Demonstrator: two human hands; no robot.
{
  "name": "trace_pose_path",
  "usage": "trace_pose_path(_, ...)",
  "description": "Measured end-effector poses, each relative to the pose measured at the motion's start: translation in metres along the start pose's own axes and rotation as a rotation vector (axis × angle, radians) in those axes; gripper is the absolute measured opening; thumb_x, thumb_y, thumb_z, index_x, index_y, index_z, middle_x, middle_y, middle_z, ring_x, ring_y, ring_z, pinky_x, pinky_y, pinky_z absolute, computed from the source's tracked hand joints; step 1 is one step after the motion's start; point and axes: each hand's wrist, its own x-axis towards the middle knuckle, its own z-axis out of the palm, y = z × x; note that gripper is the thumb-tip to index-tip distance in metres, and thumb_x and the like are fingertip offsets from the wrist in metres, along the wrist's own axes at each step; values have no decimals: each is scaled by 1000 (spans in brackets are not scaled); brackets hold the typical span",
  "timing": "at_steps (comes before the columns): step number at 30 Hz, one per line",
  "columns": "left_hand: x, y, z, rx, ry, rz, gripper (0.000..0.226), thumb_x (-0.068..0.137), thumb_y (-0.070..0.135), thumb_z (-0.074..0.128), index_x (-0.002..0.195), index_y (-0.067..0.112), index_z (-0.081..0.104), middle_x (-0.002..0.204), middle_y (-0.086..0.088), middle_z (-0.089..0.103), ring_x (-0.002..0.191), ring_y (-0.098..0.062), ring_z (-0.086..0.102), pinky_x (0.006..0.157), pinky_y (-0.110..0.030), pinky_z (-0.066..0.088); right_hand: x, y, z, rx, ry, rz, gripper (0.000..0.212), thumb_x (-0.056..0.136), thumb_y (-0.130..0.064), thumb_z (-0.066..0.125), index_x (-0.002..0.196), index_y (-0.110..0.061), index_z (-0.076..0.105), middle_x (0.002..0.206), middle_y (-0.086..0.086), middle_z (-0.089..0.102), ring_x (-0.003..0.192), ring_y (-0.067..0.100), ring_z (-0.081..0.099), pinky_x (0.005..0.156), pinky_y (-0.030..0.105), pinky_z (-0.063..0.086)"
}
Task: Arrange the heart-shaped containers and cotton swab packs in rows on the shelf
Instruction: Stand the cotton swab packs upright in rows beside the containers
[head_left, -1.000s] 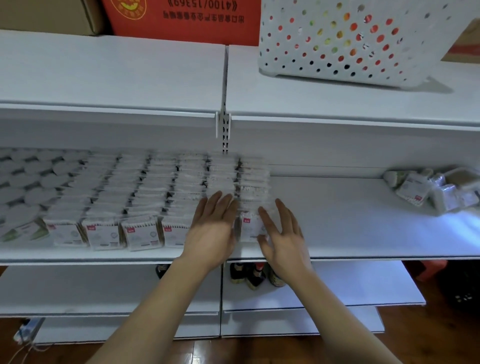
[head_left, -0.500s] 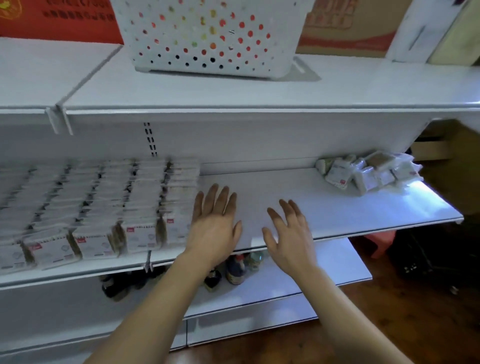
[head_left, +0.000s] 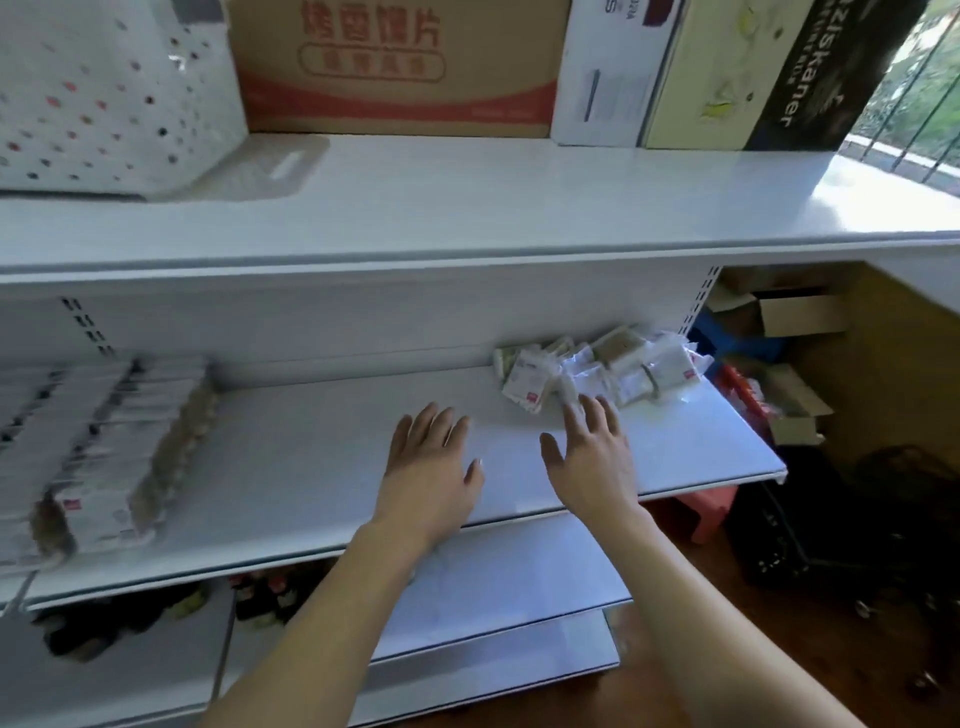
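Our hands, left hand (head_left: 431, 462) and right hand (head_left: 592, 457), reach spread wide and empty toward the loose cotton swab packs (head_left: 597, 371) heaped at the shelf's (head_left: 311, 467) right; next we likely gather some for the rows (head_left: 104, 441).

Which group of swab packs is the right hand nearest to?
The loose pile of packs at the shelf's right rear; the right hand's fingers nearly reach it. The tidy rows sit far left.

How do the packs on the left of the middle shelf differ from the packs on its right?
The left packs stand in tidy rows; the right packs lie in a loose heap. The left packs are far from both hands; the right hand nearly reaches the right packs. Both share the middle shelf.
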Motion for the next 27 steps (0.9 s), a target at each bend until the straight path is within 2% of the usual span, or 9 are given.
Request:
trace_pose_path(5, 38, 14, 13, -39, -65, -23, 59, 104, 41, 32, 157, 18, 20, 165, -1, 16, 152, -19, 6, 124, -40, 2, 58, 3, 16, -61, 10, -12, 73, 97, -47, 51, 154, -8, 27, 163, 18, 18, 152, 35, 9, 122, 46, 14)
trace_pose_path(8, 63, 13, 22, -85, -31, -7, 57, 104, 41, 34, 156, 17, 26, 162, -3, 24, 151, -20, 14, 123, -41, 9, 84, 2, 26, -124, -34, -20, 70, 99, -44, 50, 154, -9, 25, 162, 16, 22, 152, 35, 7, 123, 46, 12)
trace_pose_path(10, 79, 11, 30, -80, 36, 13, 56, 103, 41, 38, 152, 15, 34, 157, -5, 36, 147, -22, 24, 121, -42, 17, 92, 4, 34, -158, -23, -60, 64, 94, -37, 61, 147, -11, 36, 151, 15, 41, 147, 38, 23, 120, 48, 19)
trace_pose_path(13, 96, 15, 37, -131, 81, 23, 53, 100, 38, 45, 147, 12, 43, 150, -6, 45, 141, -24, 35, 118, -40, 25, 94, 9, 42, -140, 41, -109, 52, 83, -24, 73, 130, -11, 54, 123, 13, 61, 122, 38, 50, 108, 50, 37)
trace_pose_path(15, 106, 18, 41, -192, 103, 7, 55, 97, 35, 54, 145, 9, 45, 145, -9, 50, 136, -27, 43, 115, -39, 32, 92, 16, 43, 6, 123, -120, 43, 80, -13, 74, 121, -11, 63, 110, 11, 64, 106, 37, 57, 95, 47, 46)
trace_pose_path(19, 129, 30, 40, -473, 74, -76, 70, 86, 41, 67, 146, 17, 41, 142, -7, 52, 129, -25, 51, 106, -39, 43, 84, 38, 27, 445, 195, -138, 26, 86, -4, 72, 110, -13, 74, 103, 0, 67, 91, 19, 64, 77, 26, 50)
trace_pose_path(22, 142, 52, 37, -678, -109, -149, 34, 92, 45, 64, 121, 31, 57, 120, 7, 65, 102, -8, 61, 86, -28, 49, 87, 62, 8, 767, 116, -124, 21, 87, -5, 73, 105, -16, 76, 100, -6, 68, 85, 12, 67, 75, 27, 55)
trace_pose_path(24, 147, 66, 38, -800, -135, -187, 16, 93, 39, 66, 104, 26, 64, 104, 9, 72, 87, -6, 65, 74, -26, 51, 96, 82, -2, 709, 162, -151, 20, 89, -4, 69, 106, -15, 75, 102, -4, 70, 90, 12, 67, 79, 26, 54)
trace_pose_path(27, 145, 90, 39, -961, -67, -276, 17, 91, 33, 71, 105, 23, 68, 99, 7, 75, 86, -10, 72, 73, -35, 60, 121, 118, -12, 308, 301, -122, 35, 82, 1, 66, 115, -8, 69, 117, 12, 67, 112, 32, 60, 94, 39, 48)
